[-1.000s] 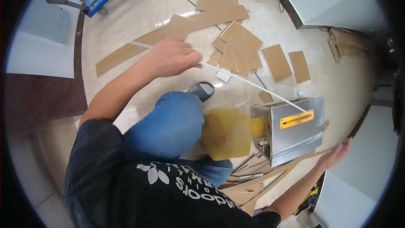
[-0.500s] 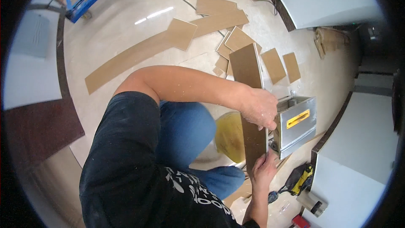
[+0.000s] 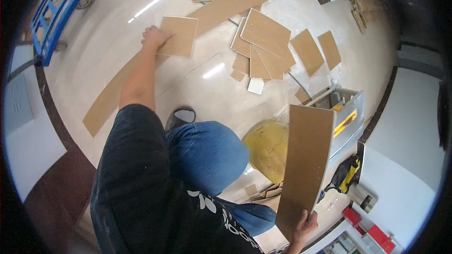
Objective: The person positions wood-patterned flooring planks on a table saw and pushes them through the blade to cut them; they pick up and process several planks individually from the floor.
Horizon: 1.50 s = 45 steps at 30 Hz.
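Observation:
My left hand [image 3: 157, 38] is at the left edge of a square brown board [image 3: 180, 37], its fingers closed around that edge. Under the square board runs a long, narrow brown strip [image 3: 110, 96] on the floor. On the right, my right hand [image 3: 305, 228] grips the lower end of a long brown board [image 3: 306, 164], thumb on its face. That board stands tilted up in front of a grey metal box-shaped machine [image 3: 351, 124] with a yellow plate, hiding part of it. A yellow rounded object [image 3: 267, 150] is beside my knee.
Several cut brown pieces [image 3: 267, 30] lie overlapping on the floor ahead, with a small white square [image 3: 255, 85] nearby. A blue cart [image 3: 61, 14] stands far left. A black-and-yellow bag [image 3: 346, 174] and red items [image 3: 379, 237] are at lower right. A dark cable crosses the floor.
My left hand has left the long board by the machine and reached far left to the square board. My right hand still holds the long board, now pulled back from the machine. The view has shifted.

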Each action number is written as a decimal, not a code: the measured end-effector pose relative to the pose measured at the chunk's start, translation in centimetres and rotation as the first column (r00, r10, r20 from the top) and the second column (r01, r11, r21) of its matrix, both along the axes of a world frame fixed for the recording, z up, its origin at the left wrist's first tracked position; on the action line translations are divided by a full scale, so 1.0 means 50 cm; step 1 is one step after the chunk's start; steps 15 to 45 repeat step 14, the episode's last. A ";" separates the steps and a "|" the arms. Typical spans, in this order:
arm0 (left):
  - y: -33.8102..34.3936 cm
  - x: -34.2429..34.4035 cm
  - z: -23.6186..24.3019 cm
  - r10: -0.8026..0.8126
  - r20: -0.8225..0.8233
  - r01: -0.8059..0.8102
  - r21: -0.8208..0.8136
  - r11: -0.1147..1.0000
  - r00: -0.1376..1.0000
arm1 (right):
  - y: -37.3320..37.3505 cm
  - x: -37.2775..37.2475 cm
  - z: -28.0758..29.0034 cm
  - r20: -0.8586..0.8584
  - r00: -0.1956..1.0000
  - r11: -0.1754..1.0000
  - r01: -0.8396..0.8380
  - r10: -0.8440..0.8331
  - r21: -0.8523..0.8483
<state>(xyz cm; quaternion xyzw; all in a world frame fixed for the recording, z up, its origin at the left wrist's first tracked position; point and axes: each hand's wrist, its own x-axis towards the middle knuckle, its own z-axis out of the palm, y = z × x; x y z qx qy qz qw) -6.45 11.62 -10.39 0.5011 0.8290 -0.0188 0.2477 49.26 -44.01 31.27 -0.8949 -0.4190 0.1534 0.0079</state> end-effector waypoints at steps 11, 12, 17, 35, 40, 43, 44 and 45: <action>0.016 -0.007 -0.037 -0.123 0.705 0.204 -0.032 0.978 0.698 | 0.120 0.040 0.070 0.071 0.997 0.999 -0.040 0.040 -0.003; -0.001 0.007 -0.027 -0.151 0.658 0.240 -0.047 0.970 0.738 | 0.125 0.051 0.091 0.078 0.995 0.997 -0.049 0.054 -0.058; 0.006 -0.012 0.044 -0.185 0.583 0.269 -0.060 0.961 0.791 | 0.136 0.072 0.150 0.057 0.996 0.993 -0.066 0.072 -0.098; 0.006 -0.012 0.044 -0.185 0.583 0.269 -0.060 0.961 0.791 | 0.136 0.072 0.150 0.057 0.996 0.993 -0.066 0.072 -0.098; 0.006 -0.012 0.044 -0.185 0.583 0.269 -0.060 0.961 0.791 | 0.136 0.072 0.150 0.057 0.996 0.993 -0.066 0.072 -0.098; 0.006 -0.012 0.044 -0.185 0.583 0.269 -0.060 0.961 0.791 | 0.136 0.072 0.150 0.057 0.996 0.993 -0.066 0.072 -0.098; 0.006 -0.012 0.044 -0.185 0.583 0.269 -0.060 0.961 0.791 | 0.136 0.072 0.150 0.057 0.996 0.993 -0.066 0.072 -0.098; 0.006 -0.012 0.044 -0.185 0.583 0.269 -0.060 0.961 0.791 | 0.136 0.072 0.150 0.057 0.996 0.993 -0.066 0.072 -0.098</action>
